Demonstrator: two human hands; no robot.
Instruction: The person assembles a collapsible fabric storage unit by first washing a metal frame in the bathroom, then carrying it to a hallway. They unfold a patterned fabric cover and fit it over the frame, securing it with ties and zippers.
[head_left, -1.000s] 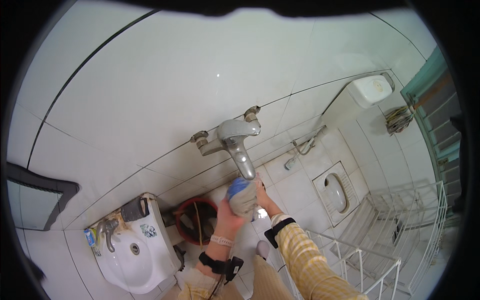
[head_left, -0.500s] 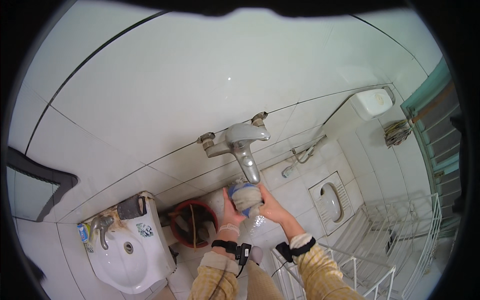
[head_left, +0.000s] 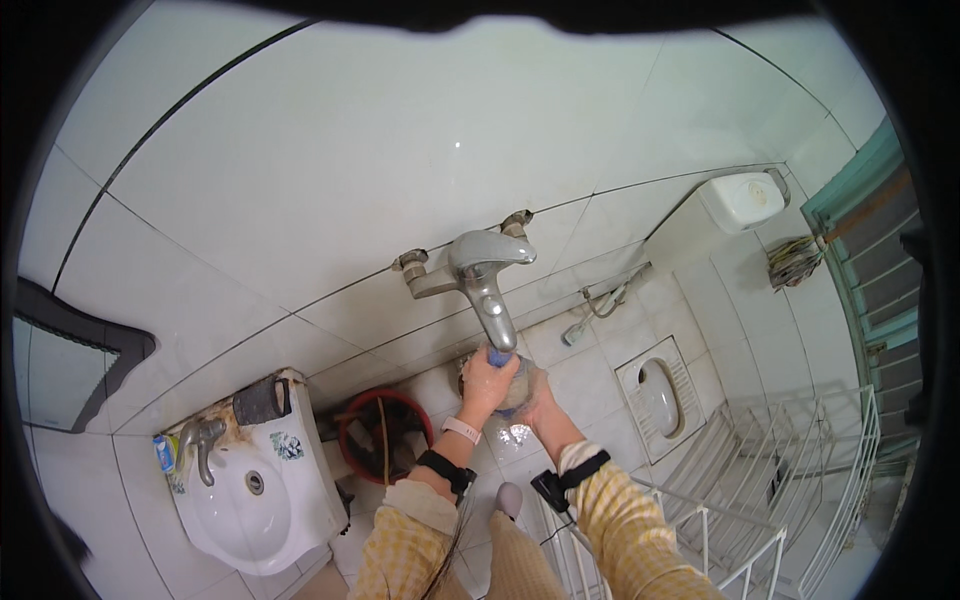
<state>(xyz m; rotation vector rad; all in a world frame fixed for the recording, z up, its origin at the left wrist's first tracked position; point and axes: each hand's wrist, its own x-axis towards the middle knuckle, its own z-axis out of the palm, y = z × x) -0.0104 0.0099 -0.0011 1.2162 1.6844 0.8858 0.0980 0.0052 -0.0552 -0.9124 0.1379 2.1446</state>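
Both hands are directly under the spout of a chrome wall faucet point(head_left: 484, 285). Between them is a wet, rounded, grey-and-blue bundle point(head_left: 519, 385) that looks like cloth; its exact kind cannot be made out. My left hand point(head_left: 487, 384) lies over its left side with the fingers closed, and a blue part shows at the fingertips just beneath the spout. My right hand point(head_left: 539, 398) grips the right side, its fingers partly smeared by motion. The left hand covers much of the bundle.
At lower left stands a white washbasin point(head_left: 245, 510) with its own tap. A red bucket point(head_left: 386, 435) with dark contents sits beside it on the floor. To the right are a squat toilet point(head_left: 660, 400), a white wire rack point(head_left: 770, 480) and a mop head point(head_left: 795, 262).
My left hand has moved from the bundle's left side up over it, closer to the spout. My right hand has shifted slightly right, and the bundle is now more covered.
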